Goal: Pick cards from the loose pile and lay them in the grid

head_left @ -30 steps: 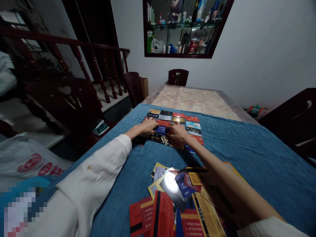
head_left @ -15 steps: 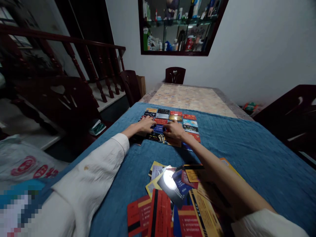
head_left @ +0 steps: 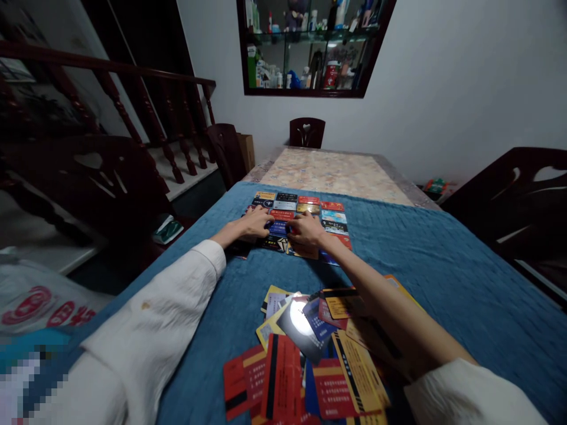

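Rows of colourful plastic cards lie flat on a blue cloth. Among them is a blue card, under a red card and above a black card with a pale emblem. My left hand has its bent fingers at the blue card's left edge and covers cards beneath the palm. At the right edge, the curled fingers of my right hand touch the same card. A yellow-orange card shows partly below my right hand. Both hands rest low over the rows.
A loose pile of overlapping cards lies nearer me, partly under my right forearm. The blue cloth covers the near part of a stone-patterned table. Dark wooden chairs stand around it. A white plastic bag is at the left.
The view has shifted slightly, so everything sits a little further left and up. Both hands stay at the blue card, with only small finger movements; the cards keep their layout.
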`<state>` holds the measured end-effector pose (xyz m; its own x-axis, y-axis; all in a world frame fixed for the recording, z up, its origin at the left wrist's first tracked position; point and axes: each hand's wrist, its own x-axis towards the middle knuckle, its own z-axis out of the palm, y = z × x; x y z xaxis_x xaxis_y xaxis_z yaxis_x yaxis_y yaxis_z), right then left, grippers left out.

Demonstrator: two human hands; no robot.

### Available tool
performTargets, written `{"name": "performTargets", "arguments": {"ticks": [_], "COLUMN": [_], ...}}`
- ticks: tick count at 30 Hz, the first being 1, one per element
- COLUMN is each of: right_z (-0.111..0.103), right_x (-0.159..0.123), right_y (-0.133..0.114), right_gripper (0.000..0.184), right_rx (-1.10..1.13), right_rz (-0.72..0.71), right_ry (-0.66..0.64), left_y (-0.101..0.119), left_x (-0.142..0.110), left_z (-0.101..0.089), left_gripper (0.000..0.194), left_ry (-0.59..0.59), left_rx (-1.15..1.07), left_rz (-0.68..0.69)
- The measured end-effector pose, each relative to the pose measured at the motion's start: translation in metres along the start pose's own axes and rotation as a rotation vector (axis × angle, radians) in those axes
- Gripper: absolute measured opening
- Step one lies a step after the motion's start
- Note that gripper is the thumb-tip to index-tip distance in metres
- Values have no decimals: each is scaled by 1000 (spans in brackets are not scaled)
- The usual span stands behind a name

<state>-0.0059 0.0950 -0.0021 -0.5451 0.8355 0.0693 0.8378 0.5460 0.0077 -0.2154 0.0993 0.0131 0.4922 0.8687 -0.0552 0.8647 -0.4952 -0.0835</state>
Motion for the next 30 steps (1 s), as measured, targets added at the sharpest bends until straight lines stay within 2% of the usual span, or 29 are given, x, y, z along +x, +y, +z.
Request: {"name": "performTargets", "arguments": {"ticks": [6, 11, 21, 30], "right_z": [-12, -21, -20, -9], "right_x": [-11, -27, -82, -152], "right_y": [3, 10, 36, 56], "right_gripper": [40, 35, 27, 23], "right_rx": [6, 19, 39, 66], "right_rz": [-2, -2, -2, -77], "right_ry": [38, 83, 210, 328], "left_y": [-2, 8, 49, 91], "left_x": [-2, -7, -24, -42], "left_z": [0, -1, -13, -13], "left_gripper": [41, 35, 29, 26], "left_ry": [85, 155, 245, 295], "left_rx": [-22, -37, -109, -141], "left_rz": [10, 61, 153, 275]}}
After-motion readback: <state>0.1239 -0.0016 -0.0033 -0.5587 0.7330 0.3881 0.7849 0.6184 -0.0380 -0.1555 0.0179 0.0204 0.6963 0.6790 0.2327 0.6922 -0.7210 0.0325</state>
